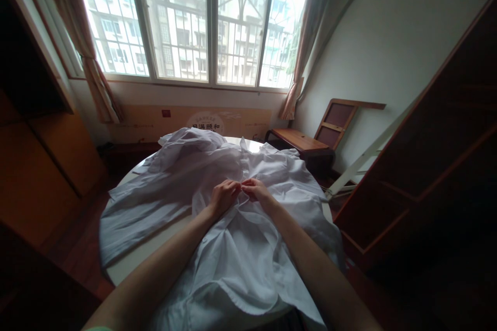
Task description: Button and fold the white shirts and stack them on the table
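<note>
A white button-up shirt (240,253) lies spread over a round white table (135,261), its front hem draped toward me. My left hand (225,192) pinches the fabric at the front placket, fingers closed. Touching it from the other side, my right hand (254,190) is also closed on the shirt front. The fingertips of both hands meet at the placket; whether a button sits between them is too small to tell. One button (205,240) shows lower on the placket. More white cloth lies bunched at the table's far left, and sleeves spread to both sides.
A wide barred window (178,26) with tied curtains (93,83) is ahead. Beneath it leans a printed cardboard box (147,119). Right of the table stand a low wooden bench (297,138), a wooden frame (337,119) and a dark wooden panel (423,165). Cabinets (42,170) line the left.
</note>
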The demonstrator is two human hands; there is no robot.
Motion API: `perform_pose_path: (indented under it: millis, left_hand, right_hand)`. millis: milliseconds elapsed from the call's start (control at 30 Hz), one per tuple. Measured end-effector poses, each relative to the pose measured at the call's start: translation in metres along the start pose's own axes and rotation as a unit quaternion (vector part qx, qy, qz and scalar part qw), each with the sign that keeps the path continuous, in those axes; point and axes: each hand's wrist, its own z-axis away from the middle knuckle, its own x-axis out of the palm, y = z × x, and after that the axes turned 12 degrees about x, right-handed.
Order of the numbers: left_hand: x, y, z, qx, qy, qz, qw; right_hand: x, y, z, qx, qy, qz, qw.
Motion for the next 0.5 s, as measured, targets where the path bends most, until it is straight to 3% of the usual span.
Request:
perform_pose_path:
  millis: [500]
  left_hand:
    - [-0.0011,0.0023,-0.0010,0.017,-0.009,-0.024,1.000]
  right_hand:
    - [0.0008,0.0075,-0.0095,-0.011,0.005,-0.011,1.000]
